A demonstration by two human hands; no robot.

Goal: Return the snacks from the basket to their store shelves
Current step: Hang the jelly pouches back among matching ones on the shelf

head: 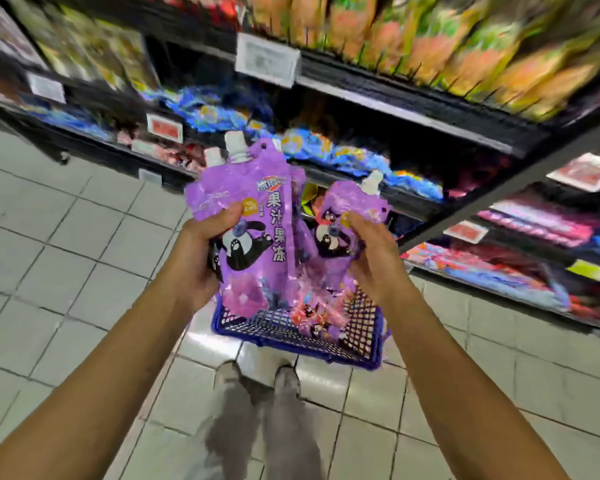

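Head view: left hand (pixel 201 251) grips a stack of purple jelly pouches (pixel 253 230), at least two going by the white spouts, thumb across the front. Right hand (pixel 371 258) pinches a single purple pouch (pixel 343 220) by its side. All pouches stand roughly upright, spouts up, long axis running away from the person toward the shelves (pixel 395 109). Both hands hang right above the blue basket (pixel 291 341) on the tiled floor; more snack packs lie inside it.

Key relation: shelves sit ahead and above the hands, right hand a bit nearer the shelf edge. No purple row is readable in the blur, so the matching slot can't be told. My guess: next move is forward and up, spouts leading. Open air between hands and shelf lip; the overhanging upper shelf edge is the snag risk.
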